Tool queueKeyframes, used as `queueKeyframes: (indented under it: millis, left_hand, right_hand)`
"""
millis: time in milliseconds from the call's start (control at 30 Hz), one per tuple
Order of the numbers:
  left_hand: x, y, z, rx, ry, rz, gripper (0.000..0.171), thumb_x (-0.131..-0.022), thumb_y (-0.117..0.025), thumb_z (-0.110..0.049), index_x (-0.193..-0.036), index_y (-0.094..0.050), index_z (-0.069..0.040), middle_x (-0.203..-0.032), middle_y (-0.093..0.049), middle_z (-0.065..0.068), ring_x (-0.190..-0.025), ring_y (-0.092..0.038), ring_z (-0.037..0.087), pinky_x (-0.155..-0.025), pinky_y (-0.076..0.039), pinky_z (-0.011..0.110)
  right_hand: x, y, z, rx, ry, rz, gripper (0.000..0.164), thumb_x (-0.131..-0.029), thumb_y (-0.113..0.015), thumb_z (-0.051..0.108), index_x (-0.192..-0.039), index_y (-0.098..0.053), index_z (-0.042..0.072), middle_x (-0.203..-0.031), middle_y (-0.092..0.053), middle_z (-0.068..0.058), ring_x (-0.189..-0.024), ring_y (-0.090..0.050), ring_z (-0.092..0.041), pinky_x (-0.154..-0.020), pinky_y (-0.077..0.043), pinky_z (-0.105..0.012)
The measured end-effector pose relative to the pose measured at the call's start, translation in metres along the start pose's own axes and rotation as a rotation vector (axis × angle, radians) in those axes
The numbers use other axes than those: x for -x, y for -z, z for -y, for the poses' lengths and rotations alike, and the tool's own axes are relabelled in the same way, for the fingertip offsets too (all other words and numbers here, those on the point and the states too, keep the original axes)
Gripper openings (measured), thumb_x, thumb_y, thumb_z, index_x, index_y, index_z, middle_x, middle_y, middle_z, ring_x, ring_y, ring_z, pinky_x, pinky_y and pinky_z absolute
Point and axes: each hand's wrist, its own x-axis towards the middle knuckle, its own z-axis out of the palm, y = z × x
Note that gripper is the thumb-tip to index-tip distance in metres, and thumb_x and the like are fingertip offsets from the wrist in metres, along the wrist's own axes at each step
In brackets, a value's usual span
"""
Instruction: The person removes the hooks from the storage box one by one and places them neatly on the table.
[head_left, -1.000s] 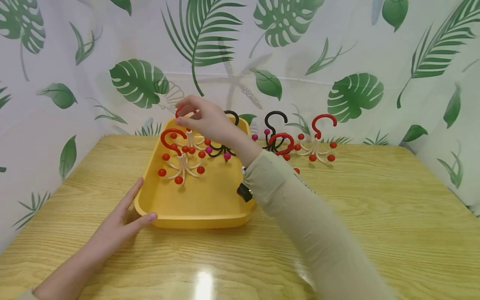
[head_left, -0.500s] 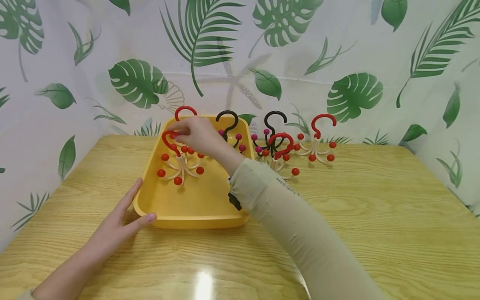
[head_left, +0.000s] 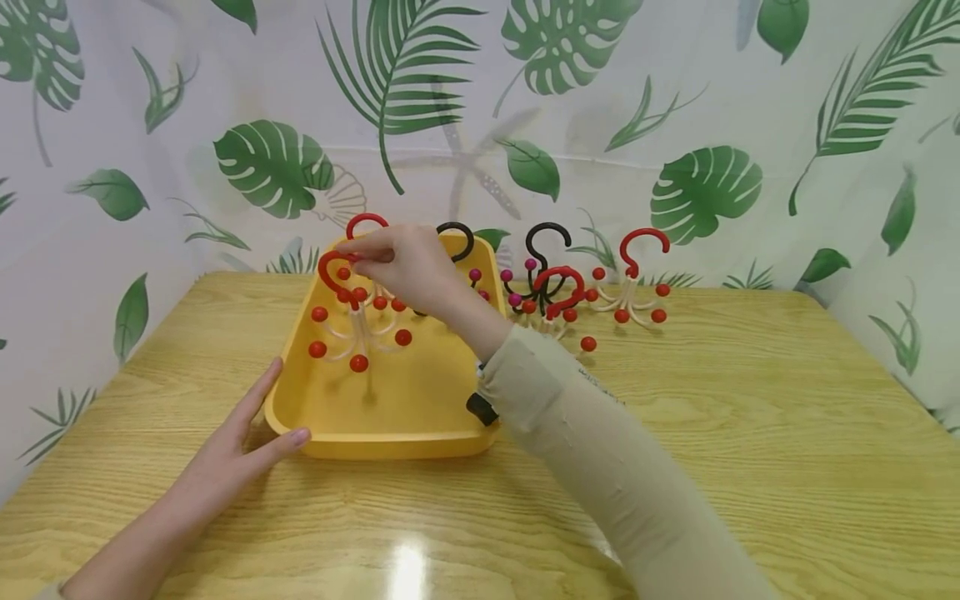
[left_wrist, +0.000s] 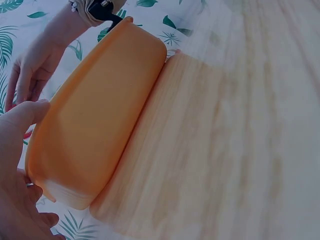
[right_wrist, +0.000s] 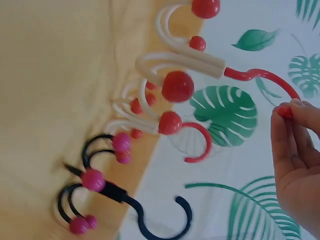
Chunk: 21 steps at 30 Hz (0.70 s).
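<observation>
My right hand [head_left: 422, 265] pinches the tip of the red hook on a multi-prong hanger hook [right_wrist: 200, 61] with cream prongs and red ball ends. It hangs upright over the yellow tray [head_left: 390, 435], its shadow below it. Behind it in the tray stand another red-and-cream hanger hook [right_wrist: 197, 131] and a black one with pink balls [right_wrist: 118, 194], partly hidden by my right hand in the head view. At the tray's near left corner, my left hand [head_left: 232, 446] rests with thumb and forefinger straight, spread along the two outer sides.
Right of the tray on the wooden table [head_left: 712, 433] stand a black hanger hook [head_left: 549, 250] with pink balls and two red-and-cream ones, the nearer [head_left: 561, 287] partly behind my sleeve, the other [head_left: 632, 287] farther right. A leaf-print cloth [head_left: 585, 108] hangs behind.
My right hand has come down from above the rear hanger hook, taken the front one by its hook and raised it slightly off the tray floor. My left hand stays at the corner.
</observation>
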Motion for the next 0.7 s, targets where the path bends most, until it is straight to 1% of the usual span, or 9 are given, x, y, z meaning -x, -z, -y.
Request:
queueKeyframes:
  millis: [233, 400, 467, 533, 700]
  left_hand:
    - [0.000, 0.000, 0.000, 0.006, 0.002, 0.006, 0.089, -0.091, -0.063, -0.042, -0.154, 0.000, -0.032, -0.160, -0.002, 0.010, -0.141, -0.001, 0.046, -0.099, -0.008, 0.075]
    - [0.001, 0.001, 0.000, 0.028, -0.007, 0.010, 0.088, -0.092, -0.063, -0.040, -0.154, -0.001, -0.034, -0.160, -0.002, 0.010, -0.141, -0.001, 0.046, -0.099, -0.008, 0.075]
    - [0.001, 0.001, 0.000, 0.034, -0.008, 0.011, 0.088, -0.091, -0.063, -0.039, -0.154, -0.002, -0.034, -0.160, -0.002, 0.009, -0.141, -0.001, 0.046, -0.099, -0.008, 0.075]
    - [0.001, 0.001, 0.001, 0.036, -0.006, 0.012, 0.088, -0.092, -0.063, -0.039, -0.154, -0.001, -0.034, -0.160, -0.002, 0.010, -0.141, -0.001, 0.046, -0.099, -0.009, 0.075]
    - [0.001, 0.001, 0.001, 0.042, -0.011, 0.015, 0.088, -0.092, -0.063, -0.038, -0.154, -0.001, -0.035, -0.160, -0.002, 0.010, -0.141, -0.001, 0.045, -0.099, -0.009, 0.075]
  right_hand:
    - [0.014, 0.027, 0.022, -0.063, 0.053, -0.032, 0.028, -0.088, -0.068, 0.005, -0.116, -0.071, 0.008, -0.111, -0.069, -0.004, -0.090, -0.066, -0.006, -0.076, -0.051, -0.016]
    - [0.032, 0.052, 0.036, -0.093, 0.058, -0.059, 0.027, -0.087, -0.069, 0.004, -0.114, -0.072, 0.008, -0.110, -0.070, -0.002, -0.090, -0.066, -0.006, -0.076, -0.052, -0.018]
    - [0.041, 0.062, 0.040, -0.098, 0.064, -0.077, 0.027, -0.087, -0.069, 0.004, -0.113, -0.072, 0.008, -0.108, -0.070, -0.001, -0.089, -0.066, -0.006, -0.075, -0.053, -0.020]
    - [0.049, 0.072, 0.041, -0.118, 0.087, -0.101, 0.026, -0.086, -0.069, 0.002, -0.112, -0.072, 0.006, -0.106, -0.071, -0.003, -0.088, -0.067, -0.008, -0.075, -0.054, -0.023]
    - [0.069, 0.096, 0.040, -0.168, 0.098, -0.154, 0.023, -0.086, -0.068, -0.001, -0.109, -0.072, 0.001, -0.103, -0.071, -0.008, -0.086, -0.068, -0.012, -0.076, -0.055, -0.027]
